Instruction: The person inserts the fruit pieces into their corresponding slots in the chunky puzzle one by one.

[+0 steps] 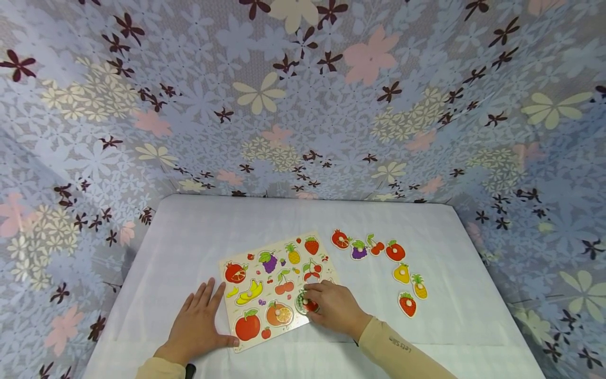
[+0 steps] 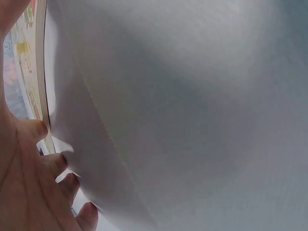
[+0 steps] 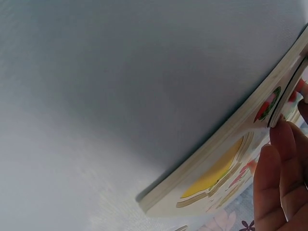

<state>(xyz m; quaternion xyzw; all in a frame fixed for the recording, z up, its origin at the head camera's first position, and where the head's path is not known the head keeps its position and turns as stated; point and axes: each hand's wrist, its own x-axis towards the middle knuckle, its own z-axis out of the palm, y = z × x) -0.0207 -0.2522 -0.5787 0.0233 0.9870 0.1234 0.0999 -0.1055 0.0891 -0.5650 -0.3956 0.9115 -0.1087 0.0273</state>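
Observation:
A wooden fruit puzzle board point(image 1: 258, 337) lies at a slant on the white table. My left hand point(image 1: 196, 318) rests at its left side, fingers spread, with the thumb on the lower left corner. At the board's lower right, my right hand point(image 1: 338, 308) pinches a watermelon puzzle piece point(image 1: 300, 303). The right wrist view shows this piece edge-on at the fingertips point(image 3: 281, 130), slightly tilted over the board; its seating is hard to tell. An orange piece point(image 1: 273, 316) with a knob and a banana piece point(image 1: 249, 292) sit on the board.
Right of the board lie loose knobbed pieces: pomegranate point(image 1: 340, 239), grapes point(image 1: 359, 251), cherries point(image 1: 376, 247), a red round fruit point(image 1: 395, 251), pear point(image 1: 401, 273), pineapple point(image 1: 419, 287) and strawberry point(image 1: 407, 305). Flowered cloth point(image 1: 303, 105) hangs around the table.

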